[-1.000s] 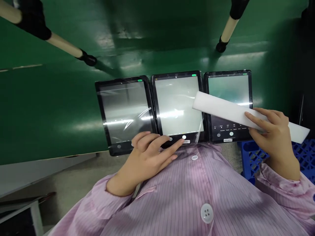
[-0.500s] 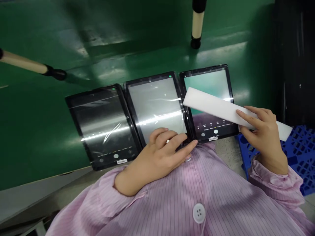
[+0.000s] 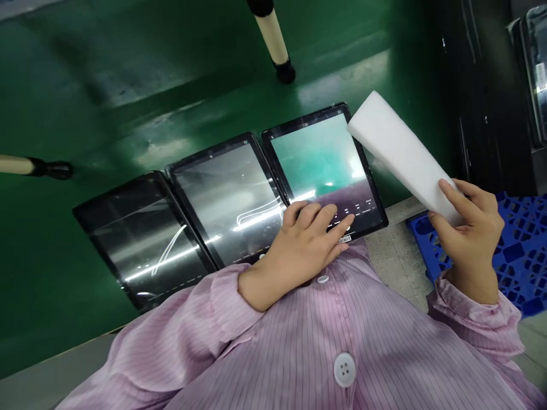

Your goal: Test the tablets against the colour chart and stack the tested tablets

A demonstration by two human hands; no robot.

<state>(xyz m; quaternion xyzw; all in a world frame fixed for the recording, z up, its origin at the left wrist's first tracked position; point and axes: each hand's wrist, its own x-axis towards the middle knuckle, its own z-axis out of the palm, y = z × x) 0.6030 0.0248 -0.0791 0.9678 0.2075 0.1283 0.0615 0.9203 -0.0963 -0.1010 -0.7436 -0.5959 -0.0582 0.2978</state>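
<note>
Three tablets lie side by side on the green tabletop: a dark-screened left tablet (image 3: 141, 228), a grey-screened middle tablet (image 3: 226, 193) and a right tablet (image 3: 318, 154) showing a green picture with camera controls. My left hand (image 3: 305, 245) rests over the lower edge of the right tablet, fingers spread, its index fingertip at the round button on the screen. A white foam block (image 3: 397, 148) is gripped at its lower end between thumb and fingers of my right hand (image 3: 472, 233). The block's far end is raised beside the right tablet's upper right edge.
Two beige posts with black ends, one at the top (image 3: 272, 37) and one at the left (image 3: 17, 165), stand over the green tabletop (image 3: 205, 85). A blue plastic pallet (image 3: 521, 256) lies on the floor at right. More tablets (image 3: 539, 74) show at the far right.
My left hand has shifted from the middle tablet's lower edge onto the right tablet. My right hand has swung the foam block off the right screen, tilting it more steeply. The view has turned rightward.
</note>
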